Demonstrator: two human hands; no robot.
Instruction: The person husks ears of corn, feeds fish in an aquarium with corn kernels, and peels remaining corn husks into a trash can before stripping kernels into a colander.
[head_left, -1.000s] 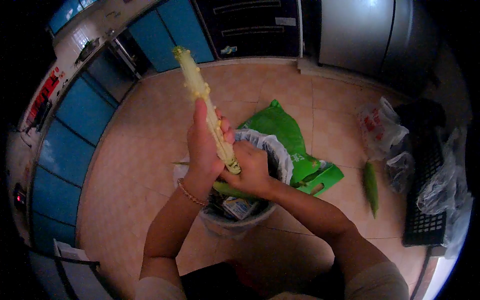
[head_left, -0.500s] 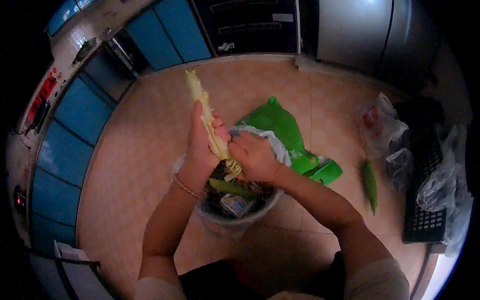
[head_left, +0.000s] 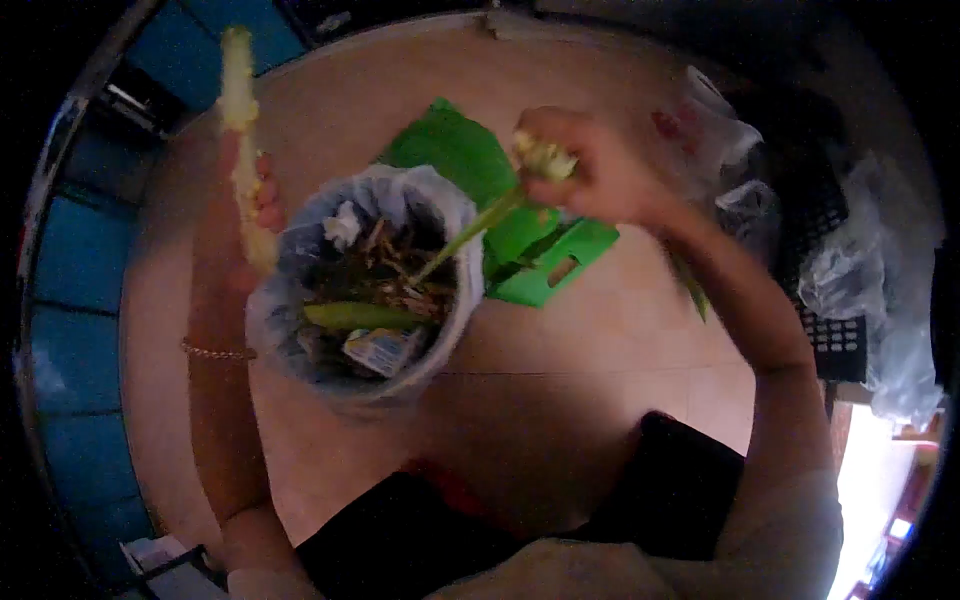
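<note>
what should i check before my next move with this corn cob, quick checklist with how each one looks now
1. Corn cob in the left hand's grip: ok, fingers wrap around it.
2. Right hand free: not ok, it holds a husk piece.
3. Strip from the husk piece over the bin: ok, it hangs across the mouth.
4. Liner spread over the rim: ok, on the parts in view.
5. Space left in the bin: ok, the contents appear to sit below the rim.
6. Cob free of silk: cannot tell, too blurred.
</note>
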